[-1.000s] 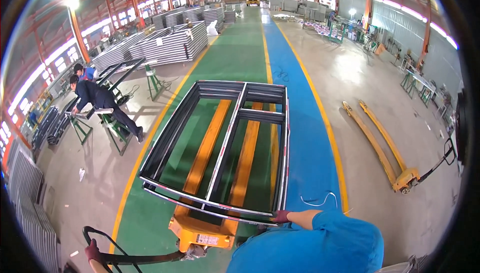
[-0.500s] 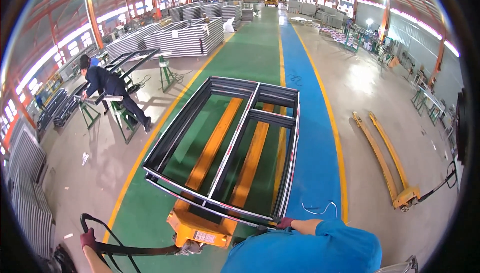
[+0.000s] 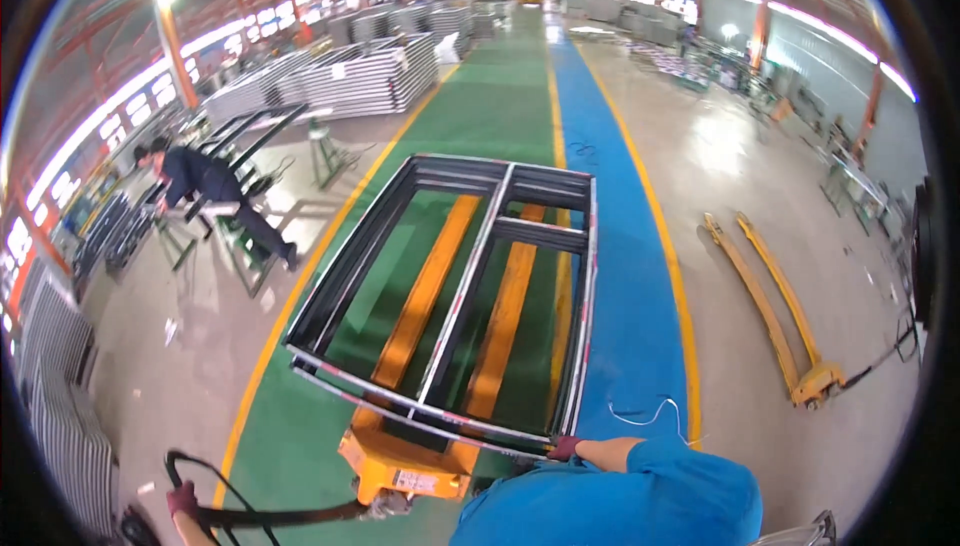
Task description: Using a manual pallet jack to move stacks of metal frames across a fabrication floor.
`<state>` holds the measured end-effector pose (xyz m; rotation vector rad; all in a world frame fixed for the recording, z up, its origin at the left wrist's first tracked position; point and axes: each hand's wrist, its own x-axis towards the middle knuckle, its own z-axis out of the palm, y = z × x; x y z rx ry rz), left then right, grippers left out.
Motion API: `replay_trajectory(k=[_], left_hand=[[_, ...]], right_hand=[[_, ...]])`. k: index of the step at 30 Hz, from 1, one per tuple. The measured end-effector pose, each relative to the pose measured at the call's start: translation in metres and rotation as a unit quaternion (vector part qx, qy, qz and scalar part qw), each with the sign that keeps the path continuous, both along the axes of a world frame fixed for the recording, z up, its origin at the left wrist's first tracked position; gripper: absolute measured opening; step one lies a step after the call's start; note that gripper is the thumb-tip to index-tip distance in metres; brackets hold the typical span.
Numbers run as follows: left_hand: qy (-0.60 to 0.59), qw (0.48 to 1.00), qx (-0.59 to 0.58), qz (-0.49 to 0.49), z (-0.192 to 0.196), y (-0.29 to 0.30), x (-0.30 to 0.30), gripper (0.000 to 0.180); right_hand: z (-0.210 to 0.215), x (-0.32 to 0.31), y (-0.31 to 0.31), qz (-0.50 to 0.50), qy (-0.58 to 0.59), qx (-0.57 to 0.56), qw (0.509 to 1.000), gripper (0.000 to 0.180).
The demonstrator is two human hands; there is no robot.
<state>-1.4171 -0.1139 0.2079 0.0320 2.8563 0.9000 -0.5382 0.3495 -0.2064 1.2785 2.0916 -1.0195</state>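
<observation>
A yellow pallet jack (image 3: 405, 468) stands in front of me, its two forks under a stack of dark rectangular metal frames (image 3: 437, 351) with inner crossbars. My left hand (image 3: 183, 499), in a dark red glove, is closed round the black loop handle (image 3: 225, 476) of the pallet jack at the lower left. My right hand (image 3: 565, 448), gloved alike, grips the near right corner of the frame stack. The ends of its fingers are partly hidden by the frame and my blue sleeve (image 3: 690, 481).
A second yellow pallet jack (image 3: 815, 383) stands on the right. At left a co-worker (image 3: 210, 178) bends over green trestles (image 3: 250, 246). Stacked panels (image 3: 365, 81) line the left side; more lean at lower left (image 3: 62, 426). A white cord (image 3: 650, 411) lies on the blue lane.
The view has shifted slightly. The co-worker at left leans lower, head turned. Both my hands keep their places on the handle and the frame corner.
</observation>
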Motion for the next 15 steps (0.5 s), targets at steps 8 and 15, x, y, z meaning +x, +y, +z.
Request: replay_trajectory(k=[8, 15], left_hand=[[-0.113, 0.991, -0.059, 0.049, 0.029, 0.033, 0.039, 0.057], [-0.121, 0.99, -0.053, 0.049, 0.041, 0.022, 0.04, 0.054]], right_hand=[[0.0, -0.011, 0.001, 0.019, -0.021, -0.029, 0.999, 0.079], [-0.003, -0.012, 0.01, 0.018, -0.023, -0.093, 0.995, 0.072]])
